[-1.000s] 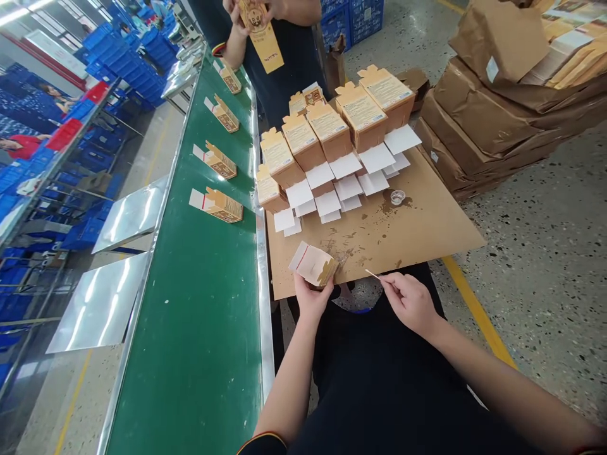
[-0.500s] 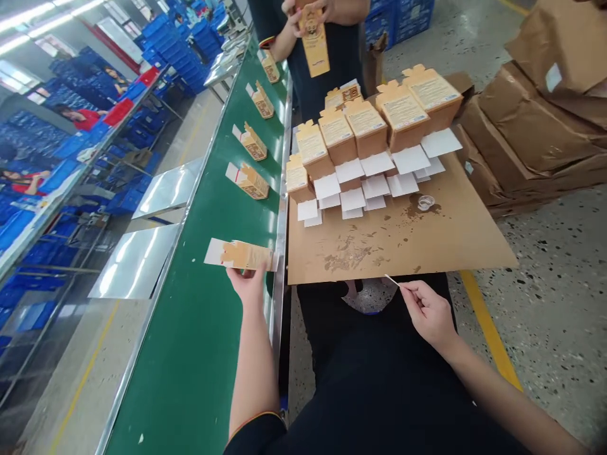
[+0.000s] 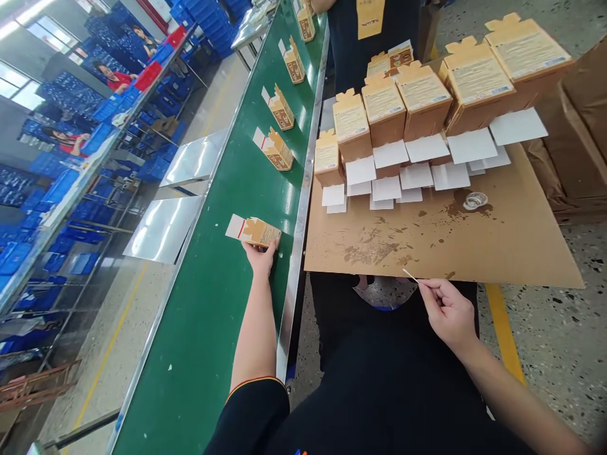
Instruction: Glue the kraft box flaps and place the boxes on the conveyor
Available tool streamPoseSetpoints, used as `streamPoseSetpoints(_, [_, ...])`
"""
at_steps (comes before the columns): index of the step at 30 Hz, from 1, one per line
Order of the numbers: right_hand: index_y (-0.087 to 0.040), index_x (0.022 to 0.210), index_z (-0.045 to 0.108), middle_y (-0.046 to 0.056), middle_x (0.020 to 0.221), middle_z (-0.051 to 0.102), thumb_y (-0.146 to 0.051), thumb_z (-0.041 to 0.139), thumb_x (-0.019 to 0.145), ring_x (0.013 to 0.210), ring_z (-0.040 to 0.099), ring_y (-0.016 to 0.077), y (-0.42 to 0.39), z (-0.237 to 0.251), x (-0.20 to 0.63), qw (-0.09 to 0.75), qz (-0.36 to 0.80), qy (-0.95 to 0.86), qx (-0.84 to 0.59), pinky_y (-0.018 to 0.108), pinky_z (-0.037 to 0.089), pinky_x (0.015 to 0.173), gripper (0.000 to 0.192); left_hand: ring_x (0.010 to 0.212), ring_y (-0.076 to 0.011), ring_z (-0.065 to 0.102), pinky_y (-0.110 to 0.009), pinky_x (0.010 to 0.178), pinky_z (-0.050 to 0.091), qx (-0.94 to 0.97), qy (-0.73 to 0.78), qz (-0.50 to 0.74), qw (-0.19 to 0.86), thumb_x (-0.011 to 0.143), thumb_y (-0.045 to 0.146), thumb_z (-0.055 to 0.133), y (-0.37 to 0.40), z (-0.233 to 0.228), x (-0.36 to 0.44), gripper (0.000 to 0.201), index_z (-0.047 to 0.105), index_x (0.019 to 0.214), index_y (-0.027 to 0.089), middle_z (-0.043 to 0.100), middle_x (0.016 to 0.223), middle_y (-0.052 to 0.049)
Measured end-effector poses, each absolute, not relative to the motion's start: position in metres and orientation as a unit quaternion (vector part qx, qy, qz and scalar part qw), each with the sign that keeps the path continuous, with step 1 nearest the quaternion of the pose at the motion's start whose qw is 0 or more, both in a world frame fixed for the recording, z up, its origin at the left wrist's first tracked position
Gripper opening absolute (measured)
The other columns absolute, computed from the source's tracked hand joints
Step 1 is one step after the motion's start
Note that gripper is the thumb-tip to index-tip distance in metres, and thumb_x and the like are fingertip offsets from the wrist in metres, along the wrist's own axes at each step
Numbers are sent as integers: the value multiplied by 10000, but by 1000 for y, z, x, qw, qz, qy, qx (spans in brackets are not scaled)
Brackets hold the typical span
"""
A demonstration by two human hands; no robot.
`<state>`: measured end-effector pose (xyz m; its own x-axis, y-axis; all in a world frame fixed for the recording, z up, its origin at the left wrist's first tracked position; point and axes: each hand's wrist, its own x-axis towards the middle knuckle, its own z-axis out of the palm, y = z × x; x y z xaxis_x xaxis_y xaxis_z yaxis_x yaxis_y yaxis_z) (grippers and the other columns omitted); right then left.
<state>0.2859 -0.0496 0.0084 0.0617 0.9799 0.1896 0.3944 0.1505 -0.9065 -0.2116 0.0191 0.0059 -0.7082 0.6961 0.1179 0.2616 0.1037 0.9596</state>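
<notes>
Left-hand grip [image 3: 260, 258] closed around a tan carton [image 3: 260, 232] at the green belt [image 3: 208, 341], belt contact unclear, right-hand grip [image 3: 450, 313] pinched on a thin white stick [image 3: 411, 276], cardboard-topped desk [image 3: 502, 253] just beyond, stacked boxes [image 3: 385, 103] atop.

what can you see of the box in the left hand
The small box looks like tan printed cardboard, with notched tabs and an unfolded white flap bearing a red stripe at the end pointing picture-left. The left hand holds its near side over the green belt; whether it fully rests there is unclear.
</notes>
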Motion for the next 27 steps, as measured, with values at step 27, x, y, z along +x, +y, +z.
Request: streamPoseSetpoints(27, [-329, 947, 827, 153, 830, 804, -804, 724, 991, 690, 792, 314, -65, 4, 345, 509, 263, -472, -670, 428, 667, 616, 488, 1245, -250, 702, -452, 1179, 566, 366, 634, 680, 41, 944, 445, 739, 73, 65, -185, 371, 583, 1235, 276, 621, 1252, -63])
